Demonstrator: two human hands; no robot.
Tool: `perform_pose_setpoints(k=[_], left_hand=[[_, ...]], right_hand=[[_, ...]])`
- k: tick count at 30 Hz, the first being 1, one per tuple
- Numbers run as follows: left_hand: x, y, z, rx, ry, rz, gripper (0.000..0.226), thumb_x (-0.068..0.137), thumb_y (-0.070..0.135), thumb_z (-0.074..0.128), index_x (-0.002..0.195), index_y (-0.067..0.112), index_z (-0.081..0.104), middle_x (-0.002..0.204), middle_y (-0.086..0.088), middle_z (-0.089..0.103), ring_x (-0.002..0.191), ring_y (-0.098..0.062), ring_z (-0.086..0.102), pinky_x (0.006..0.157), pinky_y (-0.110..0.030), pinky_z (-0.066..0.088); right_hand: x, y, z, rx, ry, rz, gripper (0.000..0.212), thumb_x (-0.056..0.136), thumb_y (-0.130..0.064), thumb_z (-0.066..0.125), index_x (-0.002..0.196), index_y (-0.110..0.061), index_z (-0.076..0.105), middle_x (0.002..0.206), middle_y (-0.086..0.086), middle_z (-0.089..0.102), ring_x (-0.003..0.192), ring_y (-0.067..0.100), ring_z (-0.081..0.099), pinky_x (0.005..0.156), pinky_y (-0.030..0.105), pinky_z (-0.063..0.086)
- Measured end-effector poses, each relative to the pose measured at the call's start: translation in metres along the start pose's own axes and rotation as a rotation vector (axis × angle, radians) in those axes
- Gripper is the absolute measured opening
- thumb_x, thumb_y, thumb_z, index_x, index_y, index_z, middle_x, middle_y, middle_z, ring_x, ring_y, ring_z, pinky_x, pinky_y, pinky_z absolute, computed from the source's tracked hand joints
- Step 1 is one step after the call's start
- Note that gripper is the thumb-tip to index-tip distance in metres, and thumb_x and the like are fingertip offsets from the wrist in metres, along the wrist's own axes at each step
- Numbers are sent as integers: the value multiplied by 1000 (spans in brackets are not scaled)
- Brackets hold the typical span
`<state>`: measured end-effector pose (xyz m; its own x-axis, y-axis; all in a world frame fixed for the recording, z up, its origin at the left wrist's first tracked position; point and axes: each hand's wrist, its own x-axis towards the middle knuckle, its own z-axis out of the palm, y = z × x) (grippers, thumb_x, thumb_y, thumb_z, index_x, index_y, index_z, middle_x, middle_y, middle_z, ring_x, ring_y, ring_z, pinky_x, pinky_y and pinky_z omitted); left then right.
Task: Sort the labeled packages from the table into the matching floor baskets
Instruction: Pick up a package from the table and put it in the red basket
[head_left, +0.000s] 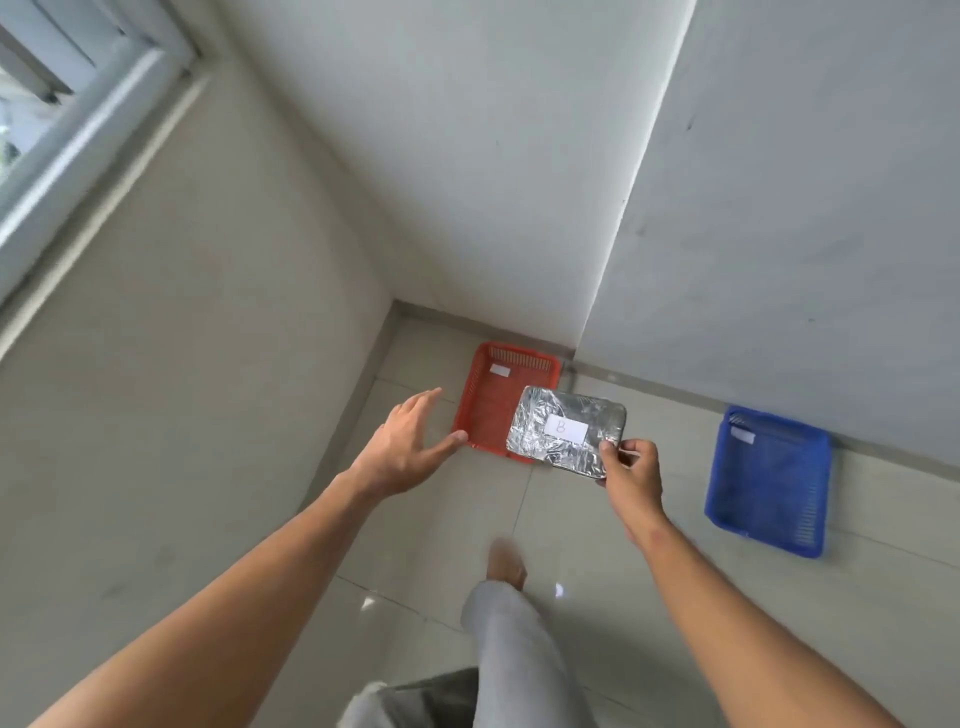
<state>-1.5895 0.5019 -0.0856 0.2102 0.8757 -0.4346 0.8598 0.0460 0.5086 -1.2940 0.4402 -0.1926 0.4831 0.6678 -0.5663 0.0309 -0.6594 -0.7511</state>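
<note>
Tiled floor (597, 525) holds red basket (488, 410), blue basket (769, 483); right fingers (608, 451) pinch foil package (566, 428), left fingers (415, 410) spread.

Foil-wrapped package (566, 430), white label marked "B", pinched at its near corner by right hand (631, 480); orange basket (485, 402) beyond-left, blue basket (769, 480) right.

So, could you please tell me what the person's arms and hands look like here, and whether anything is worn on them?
Both forearms are bare as far as the frame shows: no sleeves, gloves, watch or bracelets. The left hand and right hand show no rings. Lower down, one leg wears light grey trousers, with a bare foot.
</note>
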Motion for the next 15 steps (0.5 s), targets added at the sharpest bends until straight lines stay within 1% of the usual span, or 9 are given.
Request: perform_pose_setpoints(k=[2, 4, 6, 8, 12, 14, 15], left_hand=[[30, -16, 4, -51, -23, -23, 80, 92, 60, 54, 154, 15, 29, 159, -6, 33, 147, -22, 27, 119, -36, 22], [59, -37, 15, -119, -51, -61, 76, 93, 56, 55, 153, 15, 31, 158, -7, 34, 147, -22, 27, 118, -33, 21], [89, -60, 34, -181, -77, -109, 72, 95, 50, 56, 152, 14, 32, 156, -8, 36, 146, -21, 29, 116, -29, 21], [122, -88, 62, -244, -105, -163, 68, 97, 43, 55, 153, 13, 33, 154, -10, 37, 144, -22, 33, 117, -31, 23], [199, -153, 130, -304, -146, -228, 58, 101, 24, 50, 154, 12, 31, 152, -15, 37, 141, -30, 37, 118, -45, 29], [237, -188, 168, -307, -159, -237, 55, 100, 14, 47, 153, 14, 32, 153, -15, 37, 141, -32, 37, 118, -44, 29], [255, -204, 186, -304, -170, -232, 55, 99, 9, 45, 153, 15, 32, 153, -14, 37, 141, -31, 37, 119, -40, 28]], right_hand=[[13, 0, 28, -52, 36, 29, 32, 84, -41, 66, 102, -20, 50, 97, 2, 70, 85, 27, 69, 83, 52, 56], [24, -1, 54, -90, 58, 47, 29, 88, -32, 66, 106, -14, 51, 97, 3, 67, 89, 30, 66, 85, 46, 53], [41, 7, 80, -119, 75, 46, 27, 90, -26, 66, 107, -10, 52, 97, 5, 65, 90, 30, 64, 83, 41, 50], [66, 29, 107, -131, 82, 42, 24, 91, -22, 65, 106, -8, 52, 97, 7, 64, 90, 29, 63, 81, 38, 47], [129, 87, 172, -163, 92, 34, 22, 91, -17, 65, 105, -6, 50, 96, 8, 63, 89, 29, 63, 77, 35, 47], [163, 119, 206, -175, 85, 23, 24, 92, -15, 65, 107, -4, 50, 93, 6, 61, 85, 26, 60, 75, 30, 44], [180, 133, 222, -175, 86, 20, 24, 92, -14, 64, 108, -3, 50, 90, 4, 60, 83, 25, 59, 74, 29, 42]])
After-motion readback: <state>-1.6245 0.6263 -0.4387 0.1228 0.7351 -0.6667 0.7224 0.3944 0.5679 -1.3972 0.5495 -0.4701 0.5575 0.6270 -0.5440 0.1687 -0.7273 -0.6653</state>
